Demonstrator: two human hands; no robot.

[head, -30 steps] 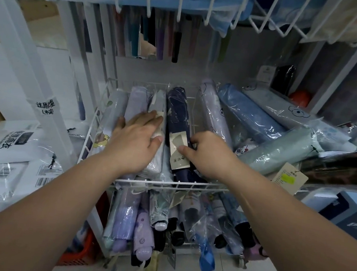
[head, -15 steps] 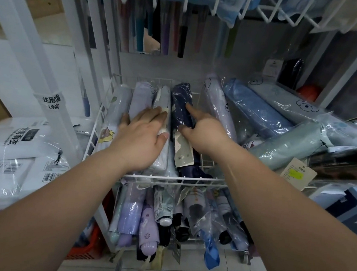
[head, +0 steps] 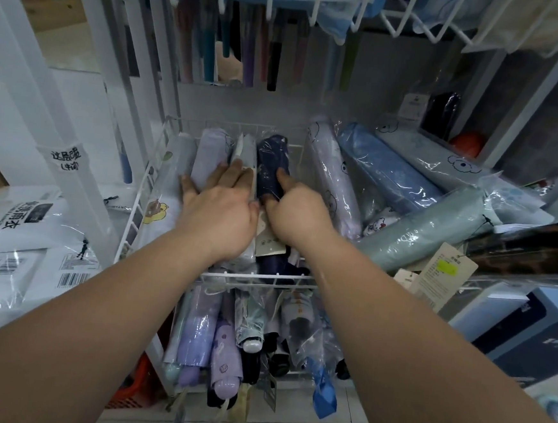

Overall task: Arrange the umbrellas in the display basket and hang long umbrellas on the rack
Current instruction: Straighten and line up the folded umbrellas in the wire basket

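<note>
1. in the white wire basket (head: 145, 200) four folded umbrellas already lie side by side, lengthwise: a pale grey one (head: 171, 166) at the left wall, a lilac one (head: 210, 152), a white-wrapped one (head: 247, 153), then the navy umbrella (head: 271, 164)
2. the right part of that basket looks unfilled, so the row is judged to be roughly half made
3. to the right, outside the neat row, loose wrapped umbrellas lie criss-crossed: a lavender one with cartoon faces (head: 332, 178), a blue one (head: 387, 173) and a grey-green one (head: 429, 233) among them; these appear to be what is left to arrange
4. a lower tier (head: 228, 334) holds more folded umbrellas standing on end, seemingly already sorted
5. long umbrellas (head: 236, 57) hang at the back under the top shelf; whether any more wait to be hung cannot be told
6. the left hand (head: 219, 213) lies flat and spread, fingers together and pointing away, pressing down on the lilac and white-wrapped umbrellas; it grips nothing
7. the right hand (head: 296, 212) is partly curled around the navy umbrella, thumb on its left side and forefinger along its right, pinching it just beside the white-wrapped one
8. the two hands touch at the thumbs; the step in hand seems to be snugging the navy umbrella into line against its neighbour
</note>
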